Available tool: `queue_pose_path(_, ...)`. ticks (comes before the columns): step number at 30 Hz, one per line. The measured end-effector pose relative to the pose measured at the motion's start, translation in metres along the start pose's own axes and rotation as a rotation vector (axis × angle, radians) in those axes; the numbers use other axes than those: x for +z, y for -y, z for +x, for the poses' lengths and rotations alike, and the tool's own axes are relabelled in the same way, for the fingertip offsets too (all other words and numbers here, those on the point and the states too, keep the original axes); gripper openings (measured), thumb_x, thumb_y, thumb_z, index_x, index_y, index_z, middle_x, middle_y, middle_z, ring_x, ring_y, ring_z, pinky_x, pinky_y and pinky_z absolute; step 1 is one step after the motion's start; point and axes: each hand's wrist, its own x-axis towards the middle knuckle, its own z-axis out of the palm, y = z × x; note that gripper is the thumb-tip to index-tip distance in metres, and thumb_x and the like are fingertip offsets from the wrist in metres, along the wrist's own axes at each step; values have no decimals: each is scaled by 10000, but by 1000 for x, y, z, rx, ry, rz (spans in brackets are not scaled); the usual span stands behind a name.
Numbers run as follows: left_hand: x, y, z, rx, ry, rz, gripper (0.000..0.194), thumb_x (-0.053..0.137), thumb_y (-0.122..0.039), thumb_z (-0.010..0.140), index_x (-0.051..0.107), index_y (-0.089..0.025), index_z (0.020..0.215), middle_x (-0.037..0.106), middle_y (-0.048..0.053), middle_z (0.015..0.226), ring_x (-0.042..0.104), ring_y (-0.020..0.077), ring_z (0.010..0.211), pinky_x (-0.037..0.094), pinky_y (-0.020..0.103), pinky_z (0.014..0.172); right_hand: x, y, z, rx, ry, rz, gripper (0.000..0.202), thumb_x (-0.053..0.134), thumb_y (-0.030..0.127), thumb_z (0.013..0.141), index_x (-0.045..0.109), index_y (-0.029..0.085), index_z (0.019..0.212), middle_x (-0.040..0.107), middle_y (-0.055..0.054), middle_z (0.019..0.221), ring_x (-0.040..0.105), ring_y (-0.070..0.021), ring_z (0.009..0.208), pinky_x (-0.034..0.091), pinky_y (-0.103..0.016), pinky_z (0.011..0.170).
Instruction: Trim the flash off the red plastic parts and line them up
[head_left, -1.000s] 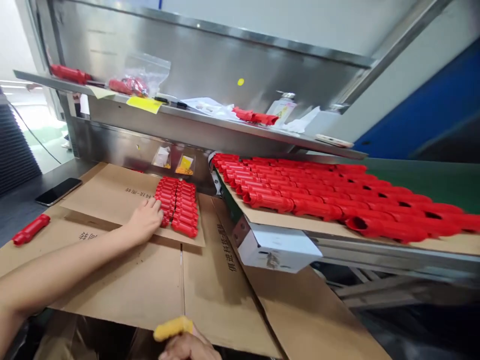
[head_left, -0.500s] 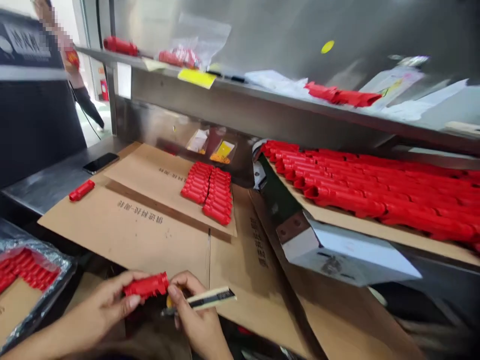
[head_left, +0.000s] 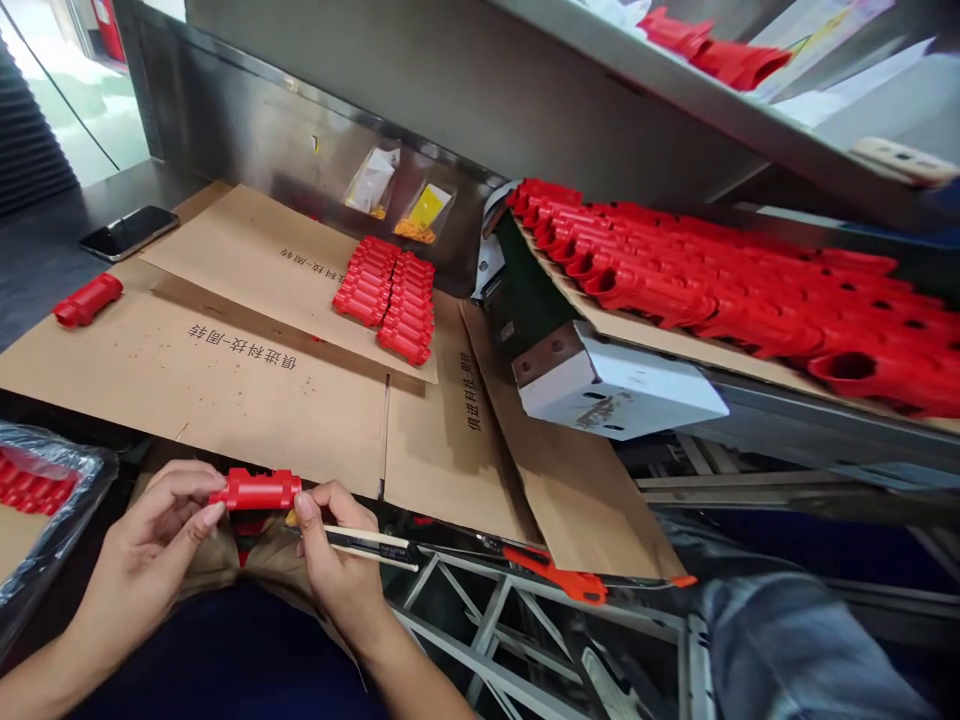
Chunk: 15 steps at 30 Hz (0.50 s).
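My left hand [head_left: 169, 525] pinches the left end of a red plastic tubular part [head_left: 262, 490] with ribs and notches, held level above my lap. At the part's right end, the thumb of my right hand [head_left: 337, 550] touches it. The same hand is closed round a slim cream-and-black handle, apparently a cutter knife [head_left: 375, 547], which points right. Its working end is hidden by my fingers, where a bit of yellow shows. Beyond my hands, a block of similar red parts [head_left: 386, 298] lies in two rows on a cardboard sheet [head_left: 247, 260].
A single red part [head_left: 88, 300] and a phone [head_left: 129, 232] lie at the left. Many red tubes [head_left: 675, 270] fill a raised board at the right. Two small bags [head_left: 425, 212] lean at the back. A plastic-lined box [head_left: 97, 470] stands lower left; a metal shelf [head_left: 675, 110] overhangs.
The view has tilted down and turned, so the table sits higher in the picture. The red part is now turned more level, with its notches upward. Both hands keep their holds.
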Motion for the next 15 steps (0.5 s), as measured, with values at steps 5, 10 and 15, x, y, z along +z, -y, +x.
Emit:
queue_pose_path(5, 17, -5, 4, -179, -52, -311, 391, 1004, -334, 766, 766, -283, 1073, 714, 29, 969, 696, 165, 832, 616, 209, 761, 8, 1, -5, 5, 80, 61, 293, 649, 459, 1045, 665, 192, 923, 669, 3, 695, 553, -106, 520, 436, -212, 512)
queue_pose_path(10, 30, -5, 10, -385, -157, -457, 605, 1025, -489, 727, 751, -230, 1200, 731, 40, 1043, 658, 146, 904, 601, 179, 812, 14, 8, -5, -385, 170, -92, 241, 621, 315, 1058, 687, 195, 859, 670, -23, 707, 585, -135, 612, 454, -257, 611)
queue_pose_path(15, 18, -2, 9, -347, -145, -396, 647, 967, -506, 805, 731, -224, 1338, 758, 58, 1007, 694, 161, 860, 615, 213, 794, -7, 14, 9, -262, 379, -9, 341, 682, 429, 1061, 748, 205, 812, 759, -35, 783, 682, -154, 718, 503, -258, 690)
